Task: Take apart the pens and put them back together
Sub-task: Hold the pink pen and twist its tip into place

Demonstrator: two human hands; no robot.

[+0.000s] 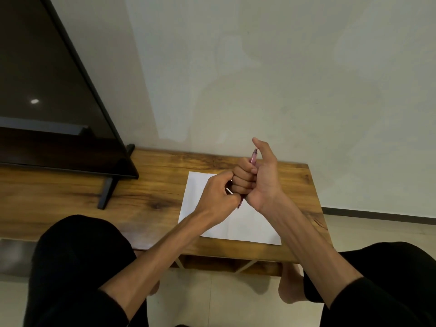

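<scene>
A pink translucent pen [253, 158] is gripped in my right hand [257, 178], which is closed in a fist around the barrel with the thumb raised. The pen's clicker end sticks up past the fingers and its lower tip pokes out below the palm. My left hand [218, 194] is closed at the pen's lower end, pinching there, with a thin white piece showing between its fingers. Both hands hover above a white sheet of paper [247, 227] on the wooden table [146, 199]. Most of the pen is hidden by the fingers.
A dark television screen [47, 90] on black feet stands at the table's left. A plain wall rises behind the table. My knees in black trousers sit at the near edge, bare feet on the tiled floor under the table.
</scene>
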